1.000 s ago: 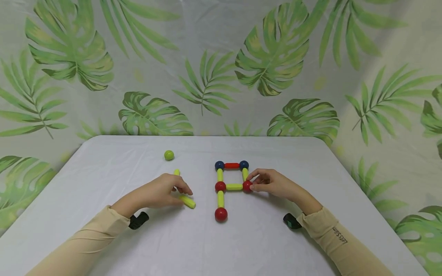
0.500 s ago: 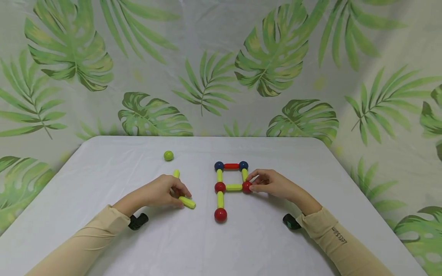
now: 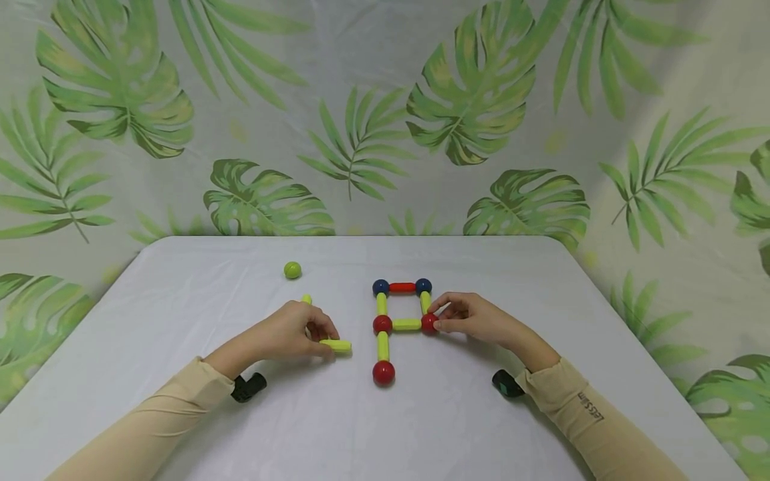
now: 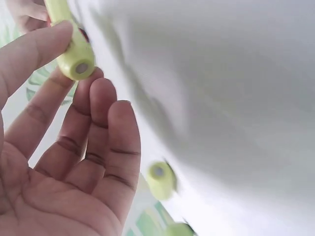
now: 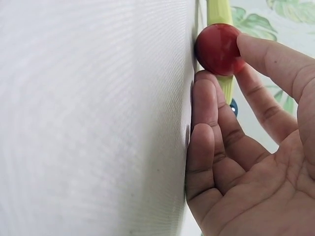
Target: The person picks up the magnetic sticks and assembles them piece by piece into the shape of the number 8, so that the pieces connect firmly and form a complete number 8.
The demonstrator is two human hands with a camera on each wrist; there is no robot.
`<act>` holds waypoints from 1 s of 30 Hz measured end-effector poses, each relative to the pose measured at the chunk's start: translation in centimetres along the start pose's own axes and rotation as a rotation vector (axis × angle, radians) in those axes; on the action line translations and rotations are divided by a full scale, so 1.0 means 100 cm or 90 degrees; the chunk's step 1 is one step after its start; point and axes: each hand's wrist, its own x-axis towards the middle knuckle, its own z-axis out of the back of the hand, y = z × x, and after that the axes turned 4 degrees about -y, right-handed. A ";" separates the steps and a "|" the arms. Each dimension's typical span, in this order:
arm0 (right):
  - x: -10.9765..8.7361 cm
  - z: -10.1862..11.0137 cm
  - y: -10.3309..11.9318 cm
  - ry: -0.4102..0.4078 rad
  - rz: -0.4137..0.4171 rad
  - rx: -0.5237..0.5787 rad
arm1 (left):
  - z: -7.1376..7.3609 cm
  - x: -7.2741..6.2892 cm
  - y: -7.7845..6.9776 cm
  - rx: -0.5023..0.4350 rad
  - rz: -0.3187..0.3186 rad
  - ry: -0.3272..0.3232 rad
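Note:
My left hand [image 3: 290, 332] pinches a yellow-green magnetic rod [image 3: 339, 346] between thumb and finger. In the left wrist view that rod [image 4: 78, 59] shows a grey round tip at its end. Right of it lies a P-shaped build of rods and balls, where my right hand [image 3: 478, 323] pinches the red ball [image 3: 430, 324] at the lower right corner of the square. Two blue balls and a red rod [image 3: 402, 288] form the top side. One yellow-green rod [image 3: 383, 347] runs from the middle red ball [image 3: 381, 325] down to another red ball [image 3: 383, 373].
Beyond my left hand, another yellow-green rod [image 3: 307, 299] lies partly hidden. A green ball [image 3: 292, 270] sits farther back on the white-covered table [image 3: 198, 267]. Behind the table hangs a leaf-patterned cloth [image 3: 361, 120].
My left hand has closed on the rod and shifted slightly right with it. The rod has turned from slanting to nearly level across the view. My right hand stays at the red ball.

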 end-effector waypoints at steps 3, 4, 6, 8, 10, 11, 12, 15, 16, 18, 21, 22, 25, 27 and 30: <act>0.000 0.000 0.000 -0.001 -0.003 -0.001 | -0.002 0.005 -0.009 -0.012 -0.013 -0.011; 0.000 0.000 0.000 -0.001 -0.004 -0.001 | -0.003 0.006 -0.012 -0.016 -0.017 -0.012; 0.001 0.000 -0.001 -0.001 -0.007 0.000 | -0.006 0.009 -0.019 -0.028 -0.024 -0.010; 0.001 0.000 -0.001 0.000 -0.007 0.001 | -0.009 0.012 -0.026 -0.037 -0.027 -0.006; 0.001 0.000 -0.002 0.000 -0.008 0.003 | -0.012 0.015 -0.033 -0.043 -0.030 -0.004; 0.001 0.000 -0.002 0.000 -0.007 0.003 | -0.014 0.017 -0.036 -0.046 -0.032 -0.003; 0.001 0.000 -0.002 0.000 -0.007 0.004 | -0.016 0.018 -0.039 -0.047 -0.034 -0.003; 0.000 0.000 -0.001 -0.001 -0.006 0.002 | -0.021 0.022 -0.046 -0.052 -0.038 0.003; 0.000 0.000 -0.001 -0.001 -0.005 0.003 | -0.023 0.024 -0.048 -0.054 -0.039 0.007; 0.000 0.000 -0.001 -0.002 -0.004 0.005 | -0.026 0.027 -0.052 -0.060 -0.043 0.014; 0.000 0.000 -0.001 -0.002 -0.002 0.007 | -0.032 0.031 -0.056 -0.073 -0.050 0.024; 0.000 0.000 -0.001 -0.002 -0.001 0.008 | -0.034 0.033 -0.058 -0.076 -0.050 0.028; 0.000 0.000 -0.002 -0.002 0.002 0.008 | -0.041 0.037 -0.061 -0.077 -0.059 0.035; 0.000 0.000 -0.002 -0.002 0.006 0.008 | -0.045 0.040 -0.063 -0.073 -0.062 0.038; 0.000 0.000 -0.004 -0.001 0.009 0.011 | -0.051 0.043 -0.066 -0.070 -0.065 0.037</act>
